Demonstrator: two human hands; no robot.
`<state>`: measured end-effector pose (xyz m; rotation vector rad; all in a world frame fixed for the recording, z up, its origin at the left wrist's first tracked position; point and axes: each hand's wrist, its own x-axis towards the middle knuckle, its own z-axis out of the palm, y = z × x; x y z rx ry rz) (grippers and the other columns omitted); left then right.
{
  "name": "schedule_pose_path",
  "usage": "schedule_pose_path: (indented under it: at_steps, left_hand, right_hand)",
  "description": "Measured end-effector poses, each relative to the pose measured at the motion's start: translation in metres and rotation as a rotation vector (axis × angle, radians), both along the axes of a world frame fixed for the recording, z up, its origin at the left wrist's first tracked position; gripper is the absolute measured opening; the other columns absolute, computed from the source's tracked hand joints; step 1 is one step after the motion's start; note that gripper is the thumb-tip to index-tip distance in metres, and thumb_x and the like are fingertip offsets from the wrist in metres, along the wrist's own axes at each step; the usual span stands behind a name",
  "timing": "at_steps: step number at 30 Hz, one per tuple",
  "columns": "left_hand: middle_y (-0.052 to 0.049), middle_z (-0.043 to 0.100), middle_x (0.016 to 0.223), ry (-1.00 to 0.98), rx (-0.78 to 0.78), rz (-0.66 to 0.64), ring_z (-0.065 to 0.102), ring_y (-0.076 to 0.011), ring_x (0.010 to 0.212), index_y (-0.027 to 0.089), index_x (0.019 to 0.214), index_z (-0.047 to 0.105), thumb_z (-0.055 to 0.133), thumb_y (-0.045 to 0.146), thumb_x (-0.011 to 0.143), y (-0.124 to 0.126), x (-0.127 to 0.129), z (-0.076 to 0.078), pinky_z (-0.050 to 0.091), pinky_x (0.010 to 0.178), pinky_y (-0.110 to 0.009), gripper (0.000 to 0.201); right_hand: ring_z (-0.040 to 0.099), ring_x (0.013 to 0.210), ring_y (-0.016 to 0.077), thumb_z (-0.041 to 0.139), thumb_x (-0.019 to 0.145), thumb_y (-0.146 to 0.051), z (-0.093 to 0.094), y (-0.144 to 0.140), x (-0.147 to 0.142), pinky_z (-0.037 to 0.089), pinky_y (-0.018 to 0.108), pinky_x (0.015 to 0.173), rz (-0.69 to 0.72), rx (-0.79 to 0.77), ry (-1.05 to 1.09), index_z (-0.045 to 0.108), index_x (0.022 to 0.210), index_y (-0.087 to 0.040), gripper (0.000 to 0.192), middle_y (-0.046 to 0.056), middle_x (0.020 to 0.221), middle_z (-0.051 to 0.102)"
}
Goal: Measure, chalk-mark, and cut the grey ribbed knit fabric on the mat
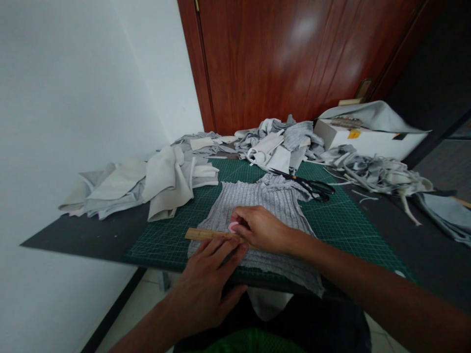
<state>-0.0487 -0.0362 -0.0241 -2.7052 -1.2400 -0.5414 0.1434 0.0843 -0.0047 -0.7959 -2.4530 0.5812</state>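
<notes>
A grey ribbed piece of fabric lies flat on a green cutting mat. Across its near part rests a wooden ruler. My left hand lies palm down with its fingers spread, pressing on the ruler and the fabric. My right hand is closed on a small pink piece of chalk, whose tip touches the fabric right at the ruler's far edge.
Black-handled scissors lie on the mat beyond the fabric. Heaps of grey and white fabric scraps sit left and at the back, thin strips to the right. A white box stands before a brown wooden door.
</notes>
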Motion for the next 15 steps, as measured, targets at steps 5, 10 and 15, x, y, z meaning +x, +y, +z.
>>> schedule_pose_path:
  at_steps: [5, 10, 15]
  left_hand:
    - [-0.015, 0.062, 0.146, -0.011, 0.025, -0.007, 0.055, -0.0367, 0.136, 0.016, 0.149, 0.052, 0.071, 0.029, 0.09, 0.0, 0.001, 0.003, 0.051, 0.111, -0.059, 0.063]
    - [-0.013, 0.065, 0.143, -0.03, 0.012, 0.011, 0.053, -0.0365, 0.138, 0.017, 0.144, 0.057, 0.073, 0.029, 0.089, -0.002, 0.004, 0.003, 0.045, 0.117, -0.057, 0.059]
    - [-0.011, 0.065, 0.146, -0.069, -0.03, 0.049, 0.054, -0.0335, 0.139, 0.018, 0.148, 0.054, 0.07, 0.029, 0.091, -0.008, 0.006, -0.001, 0.033, 0.122, -0.058, 0.061]
  right_hand:
    - [0.063, 0.077, 0.0175, 0.064, 0.1, -0.018, 0.001, 0.002, -0.016, 0.038, 0.027, 0.07, -0.008, 0.012, -0.031, 0.068, 0.099, -0.016, 0.004, 0.004, 0.086, 0.073]
    - [0.066, 0.081, 0.0196, 0.064, 0.1, -0.021, 0.005, 0.005, -0.037, 0.037, 0.028, 0.07, 0.009, 0.013, -0.056, 0.068, 0.103, -0.018, 0.006, 0.005, 0.091, 0.076]
    - [0.066, 0.078, 0.0185, 0.065, 0.101, -0.024, 0.012, 0.01, -0.058, 0.038, 0.027, 0.067, 0.009, -0.017, -0.051, 0.069, 0.104, -0.017, 0.008, 0.004, 0.088, 0.076]
